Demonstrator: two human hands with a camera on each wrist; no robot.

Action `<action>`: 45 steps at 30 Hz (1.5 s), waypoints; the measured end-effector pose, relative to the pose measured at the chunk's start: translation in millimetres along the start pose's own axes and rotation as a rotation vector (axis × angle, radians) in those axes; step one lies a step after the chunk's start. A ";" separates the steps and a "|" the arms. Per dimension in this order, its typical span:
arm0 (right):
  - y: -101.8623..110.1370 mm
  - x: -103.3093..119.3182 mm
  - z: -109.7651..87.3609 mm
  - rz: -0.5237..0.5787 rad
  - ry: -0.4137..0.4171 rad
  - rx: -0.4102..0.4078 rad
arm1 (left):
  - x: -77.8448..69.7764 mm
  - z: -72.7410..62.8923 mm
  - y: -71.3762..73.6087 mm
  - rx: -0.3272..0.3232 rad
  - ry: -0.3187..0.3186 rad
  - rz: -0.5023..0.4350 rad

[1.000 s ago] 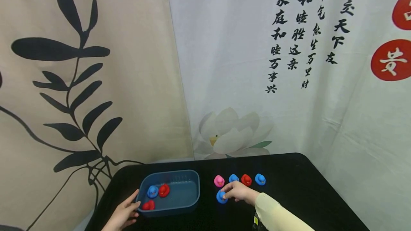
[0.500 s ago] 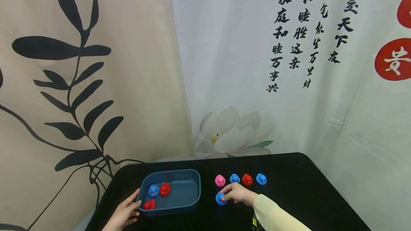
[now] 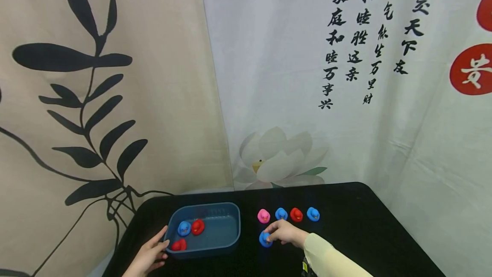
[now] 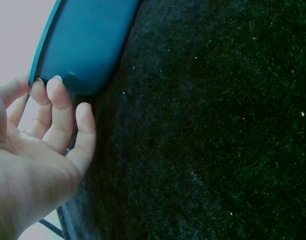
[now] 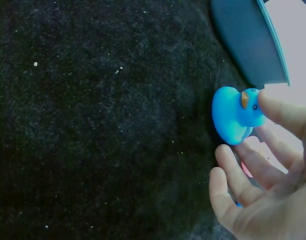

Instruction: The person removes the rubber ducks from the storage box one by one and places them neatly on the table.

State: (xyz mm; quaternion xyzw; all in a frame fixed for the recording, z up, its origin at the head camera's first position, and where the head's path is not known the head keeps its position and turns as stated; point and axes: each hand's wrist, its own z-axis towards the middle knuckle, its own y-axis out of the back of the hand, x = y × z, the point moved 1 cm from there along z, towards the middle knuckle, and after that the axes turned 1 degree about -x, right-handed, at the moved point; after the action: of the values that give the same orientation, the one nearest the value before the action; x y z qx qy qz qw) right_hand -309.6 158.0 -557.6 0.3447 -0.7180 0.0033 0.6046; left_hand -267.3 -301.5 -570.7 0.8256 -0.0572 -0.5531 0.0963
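At the near left corner of a blue plastic basin (image 3: 221, 234), my left hand (image 3: 147, 254) holds the rim, with its thumb at the edge and its curled fingers against the outside wall (image 4: 88, 45). Inside the basin lie a blue rubber duck (image 3: 184, 228) and two red rubber ducks, one red duck (image 3: 197, 227) beside the blue one and the other red duck (image 3: 179, 245) near the front wall. Right of the basin, my right hand (image 3: 286, 232) pinches another blue rubber duck (image 5: 228, 116) between thumb and fingers. Its orange beak shows in the right wrist view.
Behind my right hand stands a row of ducks on the black table (image 3: 357, 234): a pink duck (image 3: 263, 216), a blue duck (image 3: 281, 213), a red duck (image 3: 296, 215) and a blue duck (image 3: 313, 214). A printed curtain (image 3: 276, 76) hangs behind the table.
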 end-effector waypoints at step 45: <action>6.2 36.8 11.4 -0.042 0.099 0.000 | -2.9 -4.1 -0.1 -0.002 -0.013 -0.011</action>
State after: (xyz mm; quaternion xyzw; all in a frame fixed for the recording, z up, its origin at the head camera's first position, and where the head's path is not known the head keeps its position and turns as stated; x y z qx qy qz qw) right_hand -323.7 139.8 -526.1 0.3590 -0.6799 0.0079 0.6393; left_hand -264.6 -300.5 -566.6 0.8222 -0.0527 -0.5588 0.0941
